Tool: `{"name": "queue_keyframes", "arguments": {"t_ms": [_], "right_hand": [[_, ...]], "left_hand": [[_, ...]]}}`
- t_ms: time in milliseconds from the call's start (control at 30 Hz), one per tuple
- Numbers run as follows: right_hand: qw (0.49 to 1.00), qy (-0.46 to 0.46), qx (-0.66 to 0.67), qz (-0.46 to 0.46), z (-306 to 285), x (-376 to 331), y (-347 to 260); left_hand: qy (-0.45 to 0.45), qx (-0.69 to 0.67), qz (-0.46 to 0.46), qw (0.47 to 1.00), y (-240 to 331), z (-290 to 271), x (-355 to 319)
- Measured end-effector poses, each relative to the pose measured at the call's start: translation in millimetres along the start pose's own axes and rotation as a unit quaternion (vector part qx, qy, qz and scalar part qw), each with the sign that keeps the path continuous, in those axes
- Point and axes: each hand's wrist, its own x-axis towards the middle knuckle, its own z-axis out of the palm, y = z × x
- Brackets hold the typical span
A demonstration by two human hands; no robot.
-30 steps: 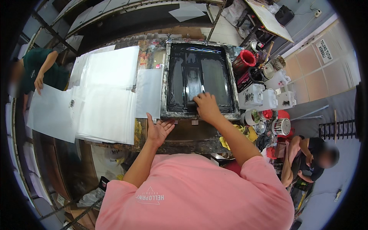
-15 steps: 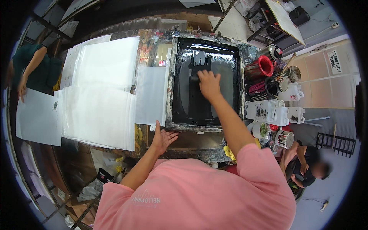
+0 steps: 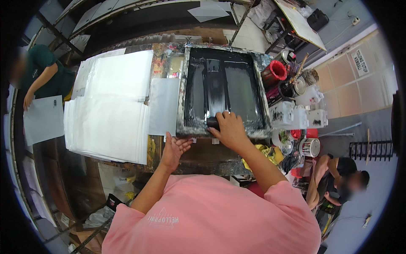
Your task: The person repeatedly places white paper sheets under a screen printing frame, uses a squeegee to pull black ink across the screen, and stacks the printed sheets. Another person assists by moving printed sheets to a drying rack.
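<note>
A screen printing frame [image 3: 181, 101] lies on the worktable, its mesh coated with wet black ink. My right hand [image 3: 228, 129] is closed on a dark squeegee [image 3: 212, 122] at the near edge of the mesh. Behind the squeegee a smooth, shiny stripe runs toward the far side, with thicker ink along its edges. Palm up and fingers stretched, my left hand [image 3: 173, 151] is by the frame's near left corner; whether it touches the frame I cannot tell. A pale sheet [image 3: 163, 106] sticks out at the frame's left side.
Stacks of white sheets [image 3: 105, 127] cover the table's left part. Ink cans [image 3: 274, 73], white plastic containers [image 3: 282, 114] and a yellow cloth [image 3: 270, 154] crowd the right side. At far left a co-worker [image 3: 44, 72] holds a white sheet [image 3: 44, 120]; another person [image 3: 347, 173] sits at right.
My right hand has drawn the squeegee from the far half of the mesh to its near edge, leaving a smooth stripe. My left hand stays by the corner. The co-worker's sheet has shifted slightly.
</note>
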Motion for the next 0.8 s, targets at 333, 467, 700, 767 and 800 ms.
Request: {"name": "queue_keyframes", "arguments": {"t_ms": [333,467,700,767,800], "right_hand": [[0.923,0.38,-0.047,-0.047,-140,61,-1],[0.927,0.374,-0.03,-0.034,-159,77,1],[0.942,0.336,-0.002,0.002,-197,96,1],[0.941,0.339,-0.005,-0.001,-200,99,4],[0.94,0.342,-0.005,-0.002,-201,99,4]], "left_hand": [[-0.078,0.373,0.306,0.873,91,27,30],[0.214,0.79,0.167,0.55,13,-44,30],[0.188,0.81,0.14,0.538,-26,-73,27],[0.182,0.762,0.196,0.59,-7,-50,25],[0.178,0.737,0.225,0.612,5,-40,25]]}}
